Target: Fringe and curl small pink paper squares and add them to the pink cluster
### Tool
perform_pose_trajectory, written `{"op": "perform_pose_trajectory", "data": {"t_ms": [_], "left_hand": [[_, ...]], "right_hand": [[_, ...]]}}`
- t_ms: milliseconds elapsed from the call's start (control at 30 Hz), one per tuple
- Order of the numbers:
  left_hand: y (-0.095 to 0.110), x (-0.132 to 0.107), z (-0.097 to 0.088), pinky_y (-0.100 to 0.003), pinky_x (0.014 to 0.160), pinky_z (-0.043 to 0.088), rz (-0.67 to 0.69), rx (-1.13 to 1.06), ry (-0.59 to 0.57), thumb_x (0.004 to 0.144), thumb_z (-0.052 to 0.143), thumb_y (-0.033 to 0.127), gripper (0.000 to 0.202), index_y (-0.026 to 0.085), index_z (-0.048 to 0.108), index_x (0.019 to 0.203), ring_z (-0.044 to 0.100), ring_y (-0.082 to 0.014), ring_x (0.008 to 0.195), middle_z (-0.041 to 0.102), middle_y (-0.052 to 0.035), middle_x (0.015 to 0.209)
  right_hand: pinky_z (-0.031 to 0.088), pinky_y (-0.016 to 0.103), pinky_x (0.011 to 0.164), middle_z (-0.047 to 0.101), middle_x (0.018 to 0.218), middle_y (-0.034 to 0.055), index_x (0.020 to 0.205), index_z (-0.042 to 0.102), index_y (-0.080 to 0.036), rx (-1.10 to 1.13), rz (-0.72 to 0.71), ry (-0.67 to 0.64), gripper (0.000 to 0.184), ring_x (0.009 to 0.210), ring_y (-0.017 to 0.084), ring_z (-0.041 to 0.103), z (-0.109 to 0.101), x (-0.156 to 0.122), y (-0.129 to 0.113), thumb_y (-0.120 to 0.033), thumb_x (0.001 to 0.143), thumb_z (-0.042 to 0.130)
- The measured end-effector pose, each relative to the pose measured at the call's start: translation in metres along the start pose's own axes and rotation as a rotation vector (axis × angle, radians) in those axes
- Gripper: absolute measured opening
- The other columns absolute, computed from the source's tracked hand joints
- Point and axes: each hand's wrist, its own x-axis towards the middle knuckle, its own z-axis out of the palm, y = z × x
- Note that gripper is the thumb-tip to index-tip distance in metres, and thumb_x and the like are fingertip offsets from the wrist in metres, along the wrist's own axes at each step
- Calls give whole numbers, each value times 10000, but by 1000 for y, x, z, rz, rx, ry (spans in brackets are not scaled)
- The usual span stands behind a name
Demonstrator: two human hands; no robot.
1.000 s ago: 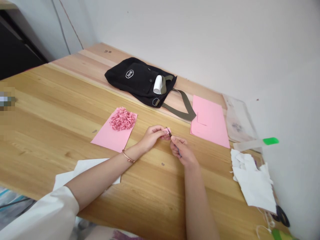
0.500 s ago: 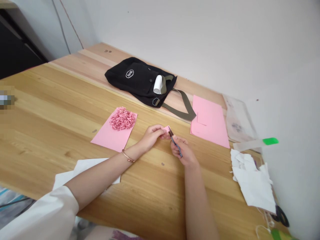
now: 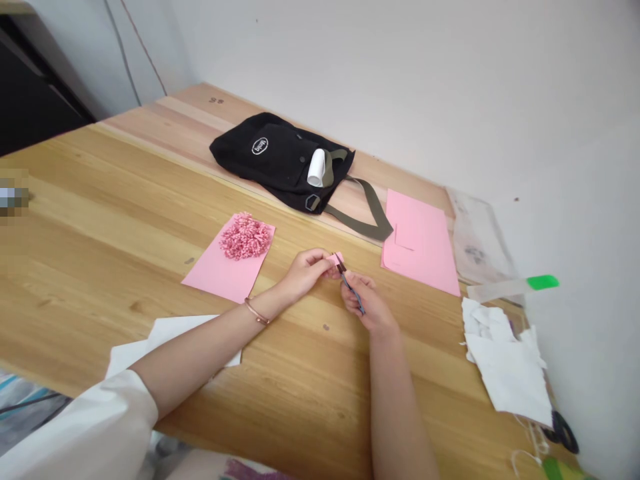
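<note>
- Fingers of the left hand are pinching a small pink paper piece, the grip clamped on it just above the bench, near the middle.
- The right hand is holding a thin dark tool, its grip closed around the shaft, and the tool's tip is meeting the small pink paper piece.
- A bracelet is sitting on the left wrist.
- A pink sheet is lying just left of the hands, carrying a heap of curled pink paper bits.
- A black bag is lying farther back with a white roll resting on it.
- A second pink sheet is lying to the right, and white paper scraps are lying near the bench's right edge.
</note>
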Motion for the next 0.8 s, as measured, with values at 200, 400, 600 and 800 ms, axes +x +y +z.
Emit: {"op": "perform_pose_trajectory", "data": {"t_ms": [200,400,600,800], "left_hand": [[0,0,1,-245,631,400,20,1,-1,696,606,236,188,135,576,541,501,-90,564,566,16,540],[-1,0,0,-248,629,401,17,1,-7,698,611,248,190,132,586,550,503,-93,568,574,10,549],[-1,1,0,-255,640,399,18,-3,-10,699,611,251,198,135,578,542,500,-96,574,565,10,541],[-1,1,0,-259,651,397,27,-7,-21,707,603,250,206,135,576,539,511,-101,589,560,10,537]], "right_hand": [[79,173,331,289,452,-100,763,590,-149,-16,-1,1,317,356,12,152,-1,0,1,-464,736,610],[90,174,332,295,447,-99,755,588,-150,-20,-8,4,310,355,13,164,-2,1,2,-459,743,608],[89,176,329,297,446,-99,763,592,-152,-30,-6,8,316,351,14,167,-2,1,2,-468,742,605],[84,177,330,293,441,-101,752,589,-154,-39,-1,12,321,350,15,155,0,0,0,-474,730,610]]}}
